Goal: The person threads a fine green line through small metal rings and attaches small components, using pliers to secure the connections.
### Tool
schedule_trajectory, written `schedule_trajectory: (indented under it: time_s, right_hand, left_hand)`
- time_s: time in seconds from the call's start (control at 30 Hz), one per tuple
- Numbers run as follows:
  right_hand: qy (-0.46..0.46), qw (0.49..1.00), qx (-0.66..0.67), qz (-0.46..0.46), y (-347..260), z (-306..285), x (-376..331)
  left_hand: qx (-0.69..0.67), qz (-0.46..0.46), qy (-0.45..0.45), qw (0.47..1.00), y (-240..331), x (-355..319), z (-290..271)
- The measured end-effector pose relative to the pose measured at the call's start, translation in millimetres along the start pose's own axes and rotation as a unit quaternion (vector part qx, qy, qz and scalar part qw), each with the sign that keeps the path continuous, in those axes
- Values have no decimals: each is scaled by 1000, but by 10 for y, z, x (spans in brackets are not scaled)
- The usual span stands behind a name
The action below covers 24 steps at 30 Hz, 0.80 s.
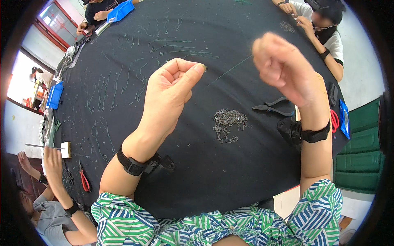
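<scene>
My left hand is raised over the dark cloth, thumb and forefinger pinched together. Whatever sits between those fingertips is too small to make out. To its right and a little higher, my right hand is curled closed and smeared by motion. A thin green line runs from the right hand's fingers down toward the left hand, fading below the left fingertips. Beneath both hands lies a heap of small metal hooks. Black-handled pliers rest beside the heap, near my right wrist.
Green lines lie spread over the black cloth. Red-handled pliers are at the left, red scissor handles and a blue packet at the right. Blue trays stand at the edge. Other people work around the table.
</scene>
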State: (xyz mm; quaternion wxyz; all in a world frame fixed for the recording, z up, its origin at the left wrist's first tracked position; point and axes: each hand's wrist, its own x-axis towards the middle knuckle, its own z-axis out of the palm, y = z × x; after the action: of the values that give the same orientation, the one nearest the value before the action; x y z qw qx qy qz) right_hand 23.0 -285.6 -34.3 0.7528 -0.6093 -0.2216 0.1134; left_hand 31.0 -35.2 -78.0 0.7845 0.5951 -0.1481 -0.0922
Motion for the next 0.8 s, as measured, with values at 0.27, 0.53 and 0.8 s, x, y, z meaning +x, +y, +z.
schedule_trajectory:
  time_s: [0.27,0.53,0.8]
  right_hand:
    - [-32,924,375,-71,-97,-118,-17]
    - [126,956,-262,-47,-94,49,13]
    - [94,948,-303,-13,-29,162,-18]
  left_hand:
    - [18,-3,-1,1000,4,-1,-4]
    - [114,11,-31,993,-8,-10,31]
    - [184,22,-53,981,-39,-26,53]
